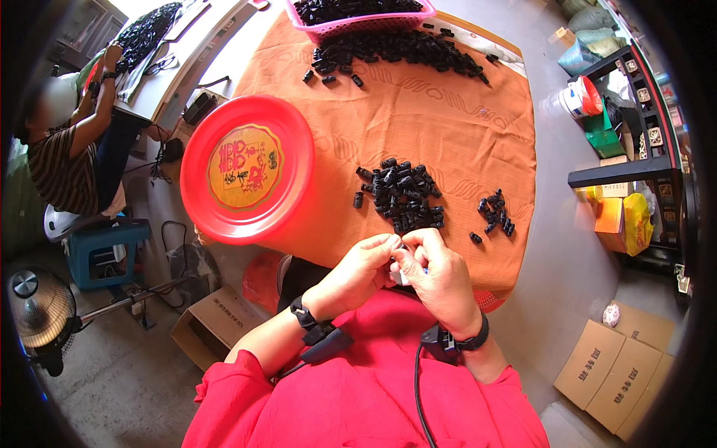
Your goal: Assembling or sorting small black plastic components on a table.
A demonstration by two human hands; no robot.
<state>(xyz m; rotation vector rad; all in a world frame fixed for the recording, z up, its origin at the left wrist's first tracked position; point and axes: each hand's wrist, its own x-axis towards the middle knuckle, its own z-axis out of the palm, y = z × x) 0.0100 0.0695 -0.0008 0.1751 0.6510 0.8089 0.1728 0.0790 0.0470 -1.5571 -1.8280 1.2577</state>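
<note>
At the table's near edge my left hand (358,270) and my right hand (441,278) meet, both closed with fingertips pinched together. A small black plastic part (402,247) shows between the fingertips, mostly hidden. Something small and whitish (399,277) sticks out below my right thumb; its kind is hidden. Just beyond my hands lies a heap of short black ribbed plastic parts (407,196). To its right is a smaller pile of black pieces (494,212), with one loose piece beside it.
An orange cloth (470,157) covers the table. A round red tray (198,213) lies at the left. At the far side stands a pink basket (366,28) of black parts, with a long heap (396,51) before it. A co-worker (82,142) sits far left; a fan (41,306) stands nearer.
</note>
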